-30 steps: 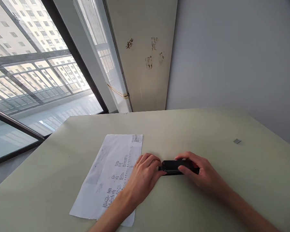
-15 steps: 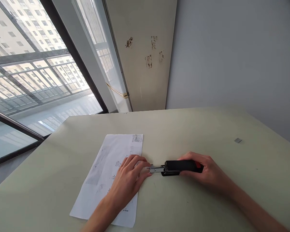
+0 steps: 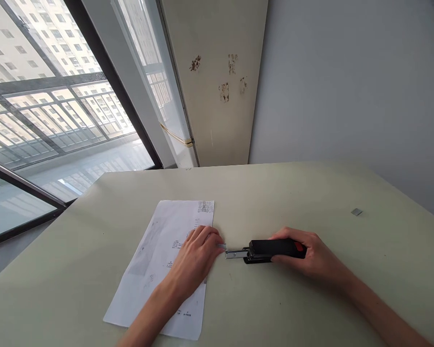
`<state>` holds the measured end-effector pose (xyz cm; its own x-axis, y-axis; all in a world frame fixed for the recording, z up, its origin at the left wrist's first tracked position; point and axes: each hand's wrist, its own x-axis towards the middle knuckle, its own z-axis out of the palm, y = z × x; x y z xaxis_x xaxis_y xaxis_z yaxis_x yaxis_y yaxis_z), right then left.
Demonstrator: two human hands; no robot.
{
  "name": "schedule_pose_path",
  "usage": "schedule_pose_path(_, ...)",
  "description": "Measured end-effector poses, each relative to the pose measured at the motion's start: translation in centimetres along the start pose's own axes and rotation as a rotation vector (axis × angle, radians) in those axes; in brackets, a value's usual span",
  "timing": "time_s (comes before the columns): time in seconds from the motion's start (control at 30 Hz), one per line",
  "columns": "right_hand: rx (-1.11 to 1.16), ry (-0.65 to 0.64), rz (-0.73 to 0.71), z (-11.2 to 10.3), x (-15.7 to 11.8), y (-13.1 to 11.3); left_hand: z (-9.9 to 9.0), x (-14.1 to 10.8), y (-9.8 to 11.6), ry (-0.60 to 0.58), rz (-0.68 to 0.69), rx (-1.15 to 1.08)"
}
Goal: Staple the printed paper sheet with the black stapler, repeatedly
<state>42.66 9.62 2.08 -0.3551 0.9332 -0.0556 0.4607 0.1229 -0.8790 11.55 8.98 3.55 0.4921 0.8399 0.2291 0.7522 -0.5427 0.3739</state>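
1. While the right hand [image 3: 313, 255] grips the rear of the black stapler [image 3: 275, 247], thumb on near side and fingers on far side, the metal tray [image 3: 237, 254] sticks out of its front toward the left hand [image 3: 198, 248].
2. Stapler lies to the left hand's right; long axis runs side to side, nearly in line from right palm to left fingertips.
3. Right hand is on the body; left hand is nearer the tray tip, which sits just right of its fingertips and slightly toward the wearer.
4. Left fingertips closed, seemingly on a greyish sliver [image 3: 221, 246]; too small to identify.
5. Paper sheet [image 3: 141, 284] under and left of left hand; grey scrap [image 3: 356, 212] on table [image 3: 260, 308], beyond and right of right hand.
6. Versus half a second ago: left fingertips were at the tray tip, now up and left; stapler slightly farther right.
7. Versus one second ago: tray was mostly in, now extended; left hand farther left, more over the sheet.
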Motion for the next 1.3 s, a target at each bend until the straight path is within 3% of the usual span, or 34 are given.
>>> schedule_pose_path(0.2, -0.01, -0.011, 0.0, 0.0, 0.2, 0.4, -1.5, -0.2, -0.3, 0.034, -0.101, -0.076)
schedule_pose_path(0.47, -0.045, -0.001, -0.019, 0.1, 0.1, 0.0, -1.2, -0.5, 0.4, 0.052, -0.251, -0.298)
schedule_pose_path(0.97, -0.079, -0.007, -0.03, 0.0, 0.4, 0.0, -0.1, -0.9, 1.0, 0.094, -0.148, -0.28)
schedule_pose_path(1.3, -0.061, -0.022, -0.037, 0.0, 0.3, 0.1, 0.6, -0.5, 2.6, 0.095, -0.065, -0.206)
